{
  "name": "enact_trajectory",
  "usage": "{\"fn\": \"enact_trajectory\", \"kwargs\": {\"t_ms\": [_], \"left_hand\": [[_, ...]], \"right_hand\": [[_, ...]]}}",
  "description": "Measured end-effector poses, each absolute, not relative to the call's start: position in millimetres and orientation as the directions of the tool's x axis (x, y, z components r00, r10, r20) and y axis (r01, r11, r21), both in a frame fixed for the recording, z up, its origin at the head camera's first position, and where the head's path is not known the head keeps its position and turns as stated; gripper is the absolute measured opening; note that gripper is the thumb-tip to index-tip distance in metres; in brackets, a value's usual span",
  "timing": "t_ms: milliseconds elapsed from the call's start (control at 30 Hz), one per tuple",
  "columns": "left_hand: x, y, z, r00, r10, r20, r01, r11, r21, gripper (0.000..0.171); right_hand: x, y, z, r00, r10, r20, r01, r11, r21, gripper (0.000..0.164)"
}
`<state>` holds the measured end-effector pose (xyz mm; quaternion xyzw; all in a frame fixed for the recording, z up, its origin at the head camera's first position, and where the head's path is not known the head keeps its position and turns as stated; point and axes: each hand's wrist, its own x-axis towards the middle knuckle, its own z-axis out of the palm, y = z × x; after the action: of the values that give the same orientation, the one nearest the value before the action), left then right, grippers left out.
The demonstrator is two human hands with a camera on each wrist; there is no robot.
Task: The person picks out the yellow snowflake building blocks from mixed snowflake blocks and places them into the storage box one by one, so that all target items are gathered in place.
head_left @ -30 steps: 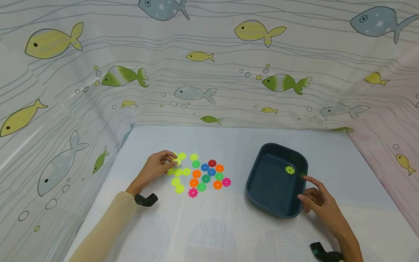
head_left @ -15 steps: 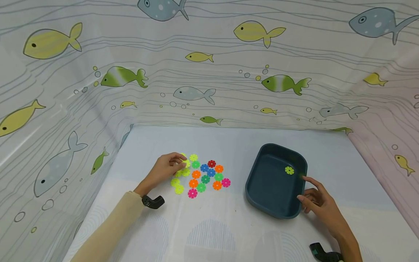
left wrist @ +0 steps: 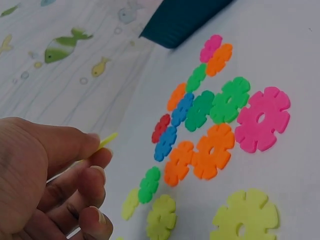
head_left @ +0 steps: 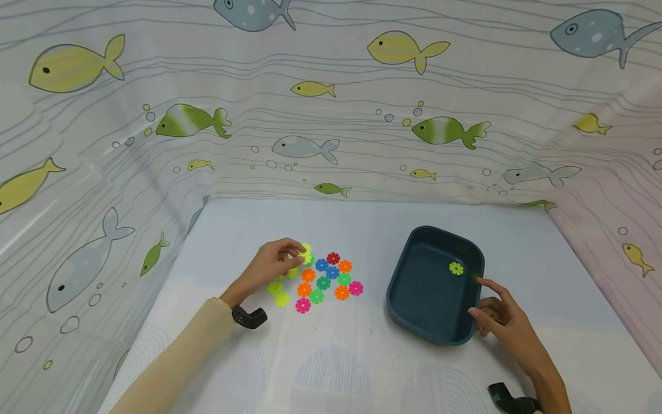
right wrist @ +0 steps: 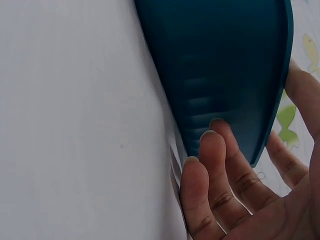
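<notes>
My left hand [head_left: 270, 263] pinches a yellow flower-shaped plastic disc [left wrist: 108, 140] between thumb and forefinger, seen edge-on in the left wrist view. It hovers over a spread of similar slotted discs: yellow [head_left: 281, 299], pink [head_left: 302, 305], orange [head_left: 342, 292], green [head_left: 323, 282], blue [head_left: 332, 272] and dark red [head_left: 333, 258]. At the right stands a dark blue rectangular tub [head_left: 421, 287], with one yellow disc [head_left: 456, 268] lying inside. My right hand [head_left: 509, 322] holds the tub's right side, thumb and forefinger at the rim, the other fingers against the outer wall.
Everything lies on a white table cover [head_left: 351, 368] with pale printed arches. Behind and at both sides rises a fish-patterned curtain [head_left: 362, 115]. Each wrist wears a black device, such as the one [head_left: 249, 317] on the left.
My left hand has moved right across the yellow discs, with yellow discs at its fingertips throughout. The right hand and the tub have kept their places.
</notes>
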<state>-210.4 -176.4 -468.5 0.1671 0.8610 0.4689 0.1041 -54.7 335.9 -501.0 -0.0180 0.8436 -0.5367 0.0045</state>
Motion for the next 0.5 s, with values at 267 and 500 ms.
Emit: {"fn": "enact_trajectory", "kwargs": {"t_ms": [267, 500], "left_hand": [[-210.7, -164.3, -463.6, -0.905, 0.425, -0.013, 0.215, 0.485, 0.848, 0.022], [-210.8, -153.6, -461.4, -0.885, 0.466, -0.006, 0.236, 0.458, 0.857, 0.022]], "right_hand": [[-54.0, 334.6, -499.8, -0.999, -0.034, 0.019, -0.032, 0.424, -0.905, 0.071], [-54.0, 334.0, -500.3, -0.999, -0.035, 0.022, -0.035, 0.417, -0.908, 0.071]]}}
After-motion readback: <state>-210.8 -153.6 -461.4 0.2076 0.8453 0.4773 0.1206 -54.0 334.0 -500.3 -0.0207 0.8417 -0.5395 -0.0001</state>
